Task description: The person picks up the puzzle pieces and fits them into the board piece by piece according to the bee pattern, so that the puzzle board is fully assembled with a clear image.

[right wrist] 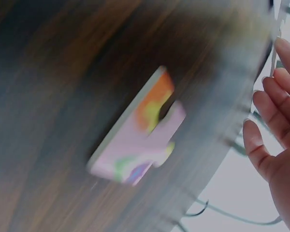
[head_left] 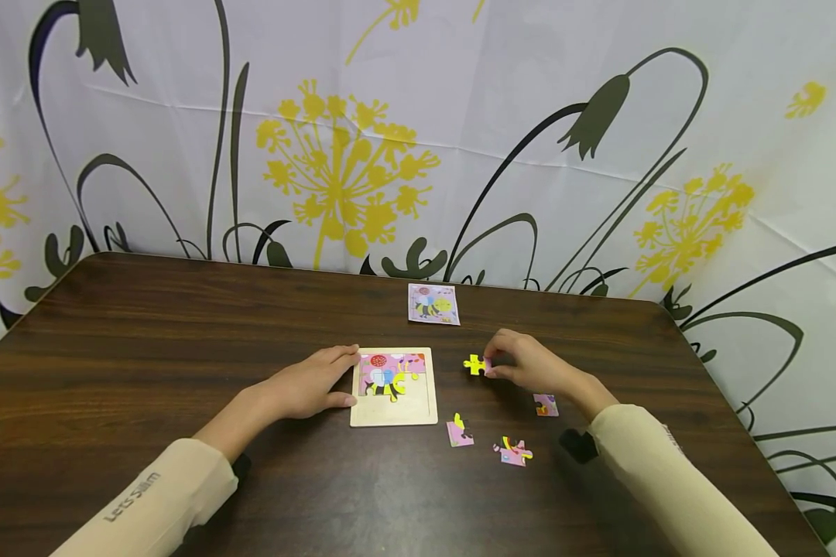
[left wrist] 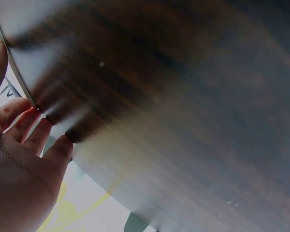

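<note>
In the head view a wooden puzzle tray (head_left: 412,411) lies on the table, partly filled with bee-picture pieces. My left hand (head_left: 313,384) rests along the tray's left edge, fingers by the far corner and thumb by the near one. Its fingers look extended in the left wrist view, close to the tray edge (left wrist: 20,79). To the right of the tray, my right hand (head_left: 529,365) pinches a yellow puzzle piece (head_left: 474,364) between thumb and fingertips. That piece is out of sight in the right wrist view. A pink corner piece (head_left: 546,405) lies below the right wrist.
Two more loose pieces lie nearer me: a pink piece with yellow (head_left: 460,433) and a pink piece with a red-yellow arc (head_left: 513,452). A bee picture card (head_left: 434,304) lies behind the tray. A patterned cloth (head_left: 488,116) hangs at the table's far edge.
</note>
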The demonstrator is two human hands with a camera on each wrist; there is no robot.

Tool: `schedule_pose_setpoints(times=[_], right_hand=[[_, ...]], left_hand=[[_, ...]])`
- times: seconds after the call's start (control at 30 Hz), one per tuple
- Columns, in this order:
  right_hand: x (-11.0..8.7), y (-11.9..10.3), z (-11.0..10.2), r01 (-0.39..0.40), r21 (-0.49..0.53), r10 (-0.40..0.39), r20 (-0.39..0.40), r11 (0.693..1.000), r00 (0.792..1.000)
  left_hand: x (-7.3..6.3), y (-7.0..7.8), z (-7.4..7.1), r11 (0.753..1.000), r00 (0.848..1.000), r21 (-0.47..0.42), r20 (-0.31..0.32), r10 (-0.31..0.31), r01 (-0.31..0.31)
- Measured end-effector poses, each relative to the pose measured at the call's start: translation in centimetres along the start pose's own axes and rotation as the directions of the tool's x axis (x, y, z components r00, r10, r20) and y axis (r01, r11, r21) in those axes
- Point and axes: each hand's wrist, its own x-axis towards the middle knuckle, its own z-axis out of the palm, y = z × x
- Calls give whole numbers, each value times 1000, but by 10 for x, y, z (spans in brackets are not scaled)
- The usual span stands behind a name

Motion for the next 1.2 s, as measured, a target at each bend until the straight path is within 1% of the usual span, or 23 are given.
schedule_pose_setpoints(times=[0.2,0.33,0.57,0.83,1.0,1.2], right_hand=[[15,-16,7,32,3,-32,33,999,999],[25,-25,12,44,9,-44,56,999,997],[38,-39,20,82,27,-84,93,996,992],[47,-54,26,52,40,-57,141,998,988],[51,-57,29,69,41,-74,138,997,988],[52,-59,33,84,41,-88,125,996,988]], left_hand=[[2,-2,2,1000,1000,3,1,3,-3],[1,-2,0,1000,1000,-2,8,-8,8],[2,-1,0,1000,1000,-5,11,-7,7],[2,-1,0,1000,1000,-6,13,-9,9],[3,-2,0,1000,1000,-9,21,-20,20],[2,-1,-2,1000,1000,-9,19,-15,15]])
